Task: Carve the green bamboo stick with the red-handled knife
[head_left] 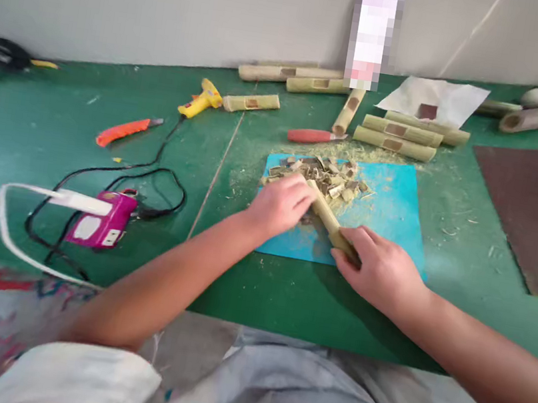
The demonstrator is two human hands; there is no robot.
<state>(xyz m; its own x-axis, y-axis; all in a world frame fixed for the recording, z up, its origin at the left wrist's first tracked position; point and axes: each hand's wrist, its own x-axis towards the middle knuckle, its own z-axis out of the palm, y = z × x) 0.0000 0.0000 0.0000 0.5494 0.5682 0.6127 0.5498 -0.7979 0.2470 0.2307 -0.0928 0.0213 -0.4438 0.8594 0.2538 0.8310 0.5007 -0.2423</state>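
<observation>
A pale green bamboo tube (326, 215) slants over a blue mat (384, 205), its near end toward me. My right hand (383, 266) is closed around that near end. Curled fingers of my left hand (283, 203) press against the tube's far part; what lies under the fingertips is hidden. Just beyond the hands, a heap of bamboo chips and shavings (337, 183) covers the mat's upper left. Past the mat lies a red-handled knife (312, 136), its blade pointing right.
Bamboo tubes with cut openings (393, 143) lie along the back. At left are an orange cutter (125, 131), a yellow corded tool (200, 100) and a purple power strip (107, 221) with looped cables. A brown sheet (534, 214) and white paper (433, 99) lie to the right.
</observation>
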